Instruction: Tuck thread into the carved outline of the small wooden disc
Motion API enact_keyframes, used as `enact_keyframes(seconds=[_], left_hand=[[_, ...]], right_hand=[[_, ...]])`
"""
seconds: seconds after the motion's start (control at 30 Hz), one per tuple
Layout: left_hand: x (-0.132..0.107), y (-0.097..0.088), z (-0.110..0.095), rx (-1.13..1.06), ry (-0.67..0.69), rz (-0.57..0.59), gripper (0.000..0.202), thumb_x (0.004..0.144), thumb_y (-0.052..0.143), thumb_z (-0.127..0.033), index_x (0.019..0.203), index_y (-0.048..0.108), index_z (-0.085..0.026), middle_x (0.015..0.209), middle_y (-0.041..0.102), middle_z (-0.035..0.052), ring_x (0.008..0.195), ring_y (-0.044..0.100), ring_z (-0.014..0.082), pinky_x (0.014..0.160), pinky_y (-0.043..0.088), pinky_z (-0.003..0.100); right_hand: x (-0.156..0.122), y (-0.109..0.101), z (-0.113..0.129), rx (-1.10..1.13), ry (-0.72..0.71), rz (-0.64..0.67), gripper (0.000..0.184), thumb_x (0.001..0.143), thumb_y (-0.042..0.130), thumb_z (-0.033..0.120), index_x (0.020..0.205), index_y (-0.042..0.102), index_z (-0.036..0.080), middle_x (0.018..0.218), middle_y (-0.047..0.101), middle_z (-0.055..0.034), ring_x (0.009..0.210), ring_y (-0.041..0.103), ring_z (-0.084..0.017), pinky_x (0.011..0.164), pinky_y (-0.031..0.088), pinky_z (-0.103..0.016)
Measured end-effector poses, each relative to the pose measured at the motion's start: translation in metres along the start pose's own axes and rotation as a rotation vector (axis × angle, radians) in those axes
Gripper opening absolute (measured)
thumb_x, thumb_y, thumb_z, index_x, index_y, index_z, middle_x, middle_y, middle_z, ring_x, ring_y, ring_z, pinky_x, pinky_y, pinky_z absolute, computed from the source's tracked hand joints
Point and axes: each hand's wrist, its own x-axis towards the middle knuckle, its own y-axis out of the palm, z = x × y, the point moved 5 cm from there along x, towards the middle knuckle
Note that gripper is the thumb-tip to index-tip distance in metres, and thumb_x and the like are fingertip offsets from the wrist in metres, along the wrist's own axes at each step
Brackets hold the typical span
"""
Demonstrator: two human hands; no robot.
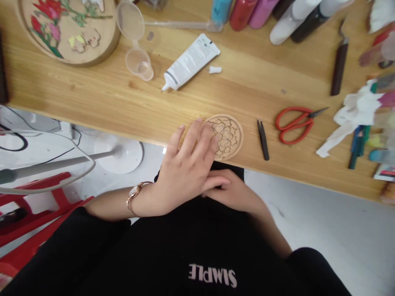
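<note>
My left hand (188,168), with a watch (134,193) on its wrist, reaches over the table's front edge. Its fingers are loosely spread and slightly bent, the fingertips on or just over the left side of a small round wooden disc (236,139). Thin dark outlines of flower-like shapes fill the disc inside a plain rim. My right hand (231,191) is low at the table edge, partly behind the left thumb; its fingers are mostly hidden. Right of the disc lie black tweezers (263,140) and red-handled scissors (294,123).
A white tube (191,61) lies uncapped beside a small white cap (215,70). Behind are a clear lidded cup (135,61), a round wooden piece with painted flowers (108,45) and paint bottles (242,14). A palette knife (339,61) and crumpled tissue (354,109) lie right.
</note>
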Motion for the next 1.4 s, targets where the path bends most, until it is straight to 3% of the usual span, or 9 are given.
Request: enact_keyframes(seconds=[0.07, 0.17, 0.27, 0.37, 0.63, 0.97, 1.1, 1.23, 1.4], left_hand=[[-0.001, 0.000, 0.000, 0.014, 0.014, -0.001, 0.078, 0.091, 0.036, -0.073, 0.127, 0.059, -0.008, 0.136, 0.057, 0.0211, 0.130, 0.049, 0.0367, 0.109, 0.030, 0.048], [-0.002, 0.002, 0.000, -0.027, 0.000, 0.004, 0.077, 0.090, 0.040, -0.072, 0.130, 0.058, -0.009, 0.137, 0.056, 0.0210, 0.131, 0.049, 0.0376, 0.110, 0.029, 0.049], [-0.003, 0.003, 0.001, -0.075, -0.024, -0.003, 0.077, 0.089, 0.044, -0.072, 0.132, 0.056, -0.009, 0.138, 0.055, 0.0211, 0.132, 0.048, 0.0383, 0.111, 0.028, 0.050], [-0.004, 0.003, 0.000, -0.034, -0.016, -0.016, 0.077, 0.089, 0.045, -0.071, 0.131, 0.056, -0.009, 0.138, 0.056, 0.0212, 0.131, 0.049, 0.0378, 0.110, 0.029, 0.049], [-0.004, 0.004, 0.001, -0.111, -0.050, -0.013, 0.072, 0.088, 0.054, -0.065, 0.134, 0.055, -0.009, 0.140, 0.054, 0.0199, 0.134, 0.047, 0.0371, 0.114, 0.027, 0.048], [-0.008, 0.006, 0.006, -0.097, -0.093, 0.016, 0.067, 0.090, 0.053, -0.063, 0.136, 0.054, -0.015, 0.142, 0.053, 0.0188, 0.133, 0.047, 0.0377, 0.110, 0.029, 0.050], [-0.008, 0.006, 0.005, -0.040, -0.079, -0.009, 0.066, 0.089, 0.053, -0.064, 0.134, 0.056, -0.016, 0.140, 0.055, 0.0189, 0.130, 0.050, 0.0377, 0.108, 0.031, 0.049], [-0.007, 0.006, 0.004, -0.040, -0.079, -0.011, 0.063, 0.088, 0.056, -0.061, 0.131, 0.058, -0.015, 0.140, 0.054, 0.0189, 0.131, 0.050, 0.0376, 0.109, 0.030, 0.049], [-0.006, 0.004, 0.003, 0.013, -0.071, -0.014, 0.066, 0.087, 0.057, -0.064, 0.131, 0.058, -0.015, 0.138, 0.056, 0.0182, 0.129, 0.051, 0.0373, 0.108, 0.030, 0.048]], right_hand=[[-0.014, -0.027, 0.010, -0.160, -0.037, -0.063, 0.011, 0.081, 0.065, 0.015, 0.075, 0.071, 0.022, 0.065, 0.070, 0.0053, 0.056, 0.063, -0.010, 0.053, 0.048, -0.022], [-0.023, -0.071, 0.033, -0.449, -0.181, -0.404, 0.007, 0.085, 0.066, 0.021, 0.087, 0.072, 0.024, 0.076, 0.072, 0.0029, 0.060, 0.062, -0.010, 0.056, 0.047, -0.024], [-0.014, -0.087, 0.054, -0.807, -0.357, -0.575, 0.013, 0.090, 0.061, 0.025, 0.093, 0.074, 0.023, 0.080, 0.072, -0.0008, 0.067, 0.061, -0.013, 0.060, 0.044, -0.027], [0.006, -0.085, 0.059, -1.027, -0.445, -0.482, 0.024, 0.095, 0.052, 0.029, 0.093, 0.075, 0.024, 0.082, 0.070, -0.0032, 0.075, 0.061, -0.017, 0.063, 0.042, -0.029], [0.032, -0.076, 0.054, -1.312, -0.412, -0.217, 0.035, 0.100, 0.041, 0.029, 0.092, 0.074, 0.023, 0.086, 0.070, -0.0042, 0.077, 0.057, -0.019, 0.060, 0.035, -0.032], [0.047, -0.074, 0.065, -1.334, -0.364, -0.054, 0.013, 0.092, 0.058, 0.024, 0.083, 0.067, 0.021, 0.083, 0.067, -0.0039, 0.076, 0.056, -0.017, 0.059, 0.032, -0.031], [0.056, -0.071, 0.070, -1.402, -0.251, 0.028, 0.013, 0.087, 0.063, 0.020, 0.074, 0.062, 0.020, 0.076, 0.064, -0.0034, 0.071, 0.056, -0.017, 0.053, 0.025, -0.030], [0.061, -0.073, 0.071, -1.395, -0.139, 0.026, 0.011, 0.085, 0.063, 0.024, 0.076, 0.061, 0.020, 0.080, 0.066, -0.0052, 0.072, 0.059, -0.019, 0.051, 0.024, -0.030], [0.061, -0.080, 0.069, -1.303, -0.146, -0.015, 0.007, 0.081, 0.066, 0.022, 0.075, 0.062, 0.021, 0.077, 0.066, -0.0033, 0.067, 0.058, -0.018, 0.052, 0.028, -0.030]])
